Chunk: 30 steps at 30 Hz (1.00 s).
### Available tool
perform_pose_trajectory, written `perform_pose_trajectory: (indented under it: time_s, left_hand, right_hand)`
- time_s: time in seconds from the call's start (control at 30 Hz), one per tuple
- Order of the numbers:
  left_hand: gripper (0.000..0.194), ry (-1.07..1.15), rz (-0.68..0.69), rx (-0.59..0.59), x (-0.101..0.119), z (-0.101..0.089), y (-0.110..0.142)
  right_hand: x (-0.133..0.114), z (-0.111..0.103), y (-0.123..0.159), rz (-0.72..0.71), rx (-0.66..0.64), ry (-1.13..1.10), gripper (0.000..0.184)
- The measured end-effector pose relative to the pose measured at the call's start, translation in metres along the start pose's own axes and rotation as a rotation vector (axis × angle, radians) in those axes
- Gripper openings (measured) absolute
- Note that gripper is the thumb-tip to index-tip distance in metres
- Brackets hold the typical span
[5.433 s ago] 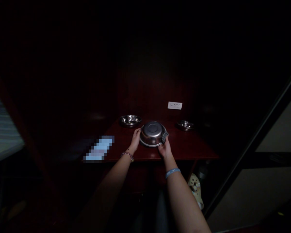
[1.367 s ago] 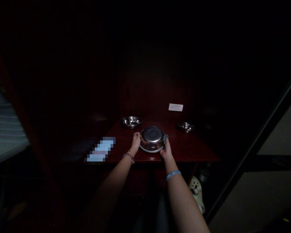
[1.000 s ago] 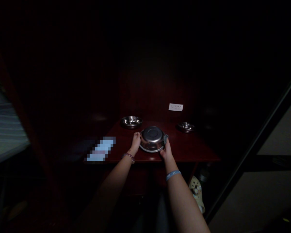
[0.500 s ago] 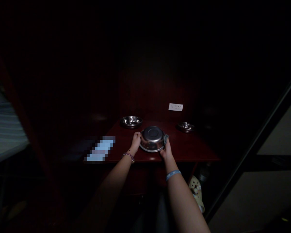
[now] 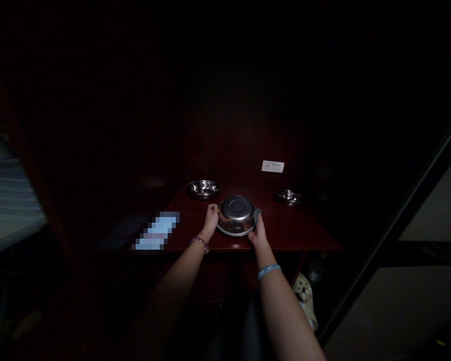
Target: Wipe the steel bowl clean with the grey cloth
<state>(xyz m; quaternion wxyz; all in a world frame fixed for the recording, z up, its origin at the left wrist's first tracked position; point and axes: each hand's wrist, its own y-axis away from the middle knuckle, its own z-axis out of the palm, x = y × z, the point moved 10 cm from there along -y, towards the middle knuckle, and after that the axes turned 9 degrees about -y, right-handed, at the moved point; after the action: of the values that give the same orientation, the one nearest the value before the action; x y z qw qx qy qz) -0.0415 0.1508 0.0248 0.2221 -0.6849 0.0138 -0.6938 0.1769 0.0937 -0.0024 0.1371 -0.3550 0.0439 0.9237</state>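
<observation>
A steel bowl (image 5: 235,214) is turned upside down, base up, above the near middle of a dark red table (image 5: 296,230). My left hand (image 5: 210,219) grips its left rim. My right hand (image 5: 257,230) holds its right rim together with a small grey cloth (image 5: 256,215) pressed against the bowl's side. Whether the bowl's rim touches the table cannot be told in the dim light.
Two more steel bowls stand upright on the table, one at the back left (image 5: 203,188) and a smaller one at the back right (image 5: 287,196). A white socket plate (image 5: 272,166) is on the back wall. A pale flat thing (image 5: 156,230) lies at the table's left edge. A light-coloured clog (image 5: 303,297) sits on the floor under the table.
Since 5.4 s ago the bowl has come slightly lower and nearer the table's front edge, still in both hands. Over the last second nothing visibly moved.
</observation>
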Motion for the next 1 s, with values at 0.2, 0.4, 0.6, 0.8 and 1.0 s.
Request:
perform_pose_trajectory:
  time_s: [0.2, 0.4, 0.6, 0.8, 1.0]
  left_hand:
    - [0.012, 0.021, -0.009, -0.014, 0.003, 0.002, 0.002]
    - [0.015, 0.023, -0.022, -0.012, 0.009, 0.001, 0.006]
    - [0.019, 0.004, -0.015, -0.004, 0.014, -0.001, 0.009]
    - [0.018, -0.006, -0.013, -0.016, 0.01, 0.001, 0.007]
    - [0.012, -0.015, -0.023, -0.007, 0.007, 0.001, 0.005]
  right_hand:
    - [0.0, -0.001, -0.002, -0.005, -0.009, 0.038, 0.056]
    - [-0.002, -0.001, -0.004, -0.041, -0.003, 0.092, 0.057]
    - [-0.001, 0.0, 0.0, -0.015, 0.009, 0.053, 0.051]
    - [-0.005, -0.003, 0.004, -0.01, 0.055, -0.015, 0.041]
    - [-0.005, 0.003, 0.003, -0.015, -0.009, 0.077, 0.051]
